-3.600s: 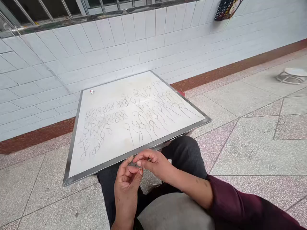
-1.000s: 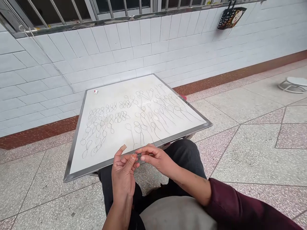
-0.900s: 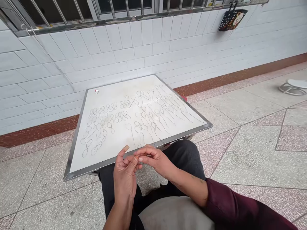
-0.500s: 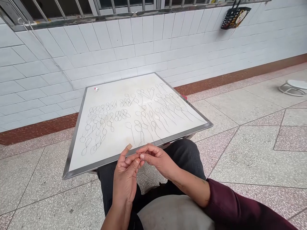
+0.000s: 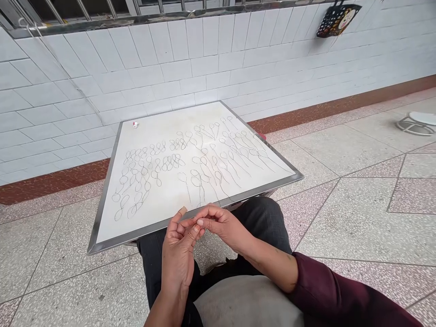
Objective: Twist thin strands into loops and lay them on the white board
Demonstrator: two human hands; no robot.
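My left hand [image 5: 180,250] and my right hand [image 5: 226,227] meet fingertip to fingertip just off the near edge of a white table [image 5: 160,113] with a metal rim. Each has thumb and forefinger pinched together. What lies between them is too small to name; a thin strand showed there earlier. A tan wrap covers one fingertip of the left hand. On the table lie rows of thin wire-like pieces: figure-eight loops [image 5: 121,213] at the left, and single loops with long tails [image 5: 184,181] at the middle and right.
A small red and white item [image 5: 135,125] sits at the table's far left. Behind the table is a white tiled wall [image 5: 190,68]. A patterned bag [image 5: 337,20] hangs at upper right, above a white stool [image 5: 417,123]. My knees are under the near edge.
The view has shifted slightly. Both hands stay pinched together in nearly the same place; the thin strand seen between the fingertips before is now hardly visible.
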